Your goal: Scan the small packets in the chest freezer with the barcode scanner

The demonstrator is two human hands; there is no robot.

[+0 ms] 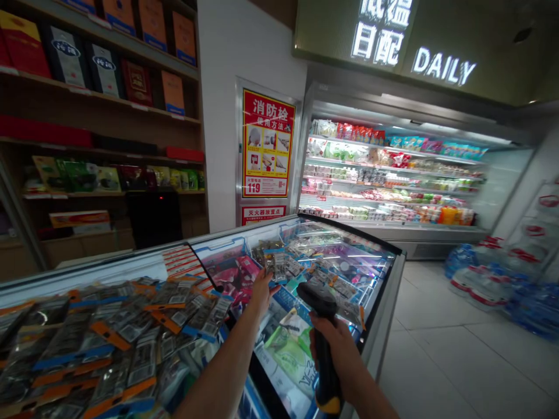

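In the head view, the left hand (261, 291) pinches a small packet (279, 267) at its fingertips, above the glass-topped freezer (391, 302). Nearer the wearer, the right hand (338, 346) is wrapped around the handle of a black scanner (322, 299), its head beside and apart from the packet. The packet's print is too small to read; the scanner's handle is partly hidden by fingers, and the packet pile (117, 331) runs out of frame at left.

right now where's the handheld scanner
In the head view, the handheld scanner is gripped in the right hand, low and right of centre, over the glass-topped case, to the right of the left hand.
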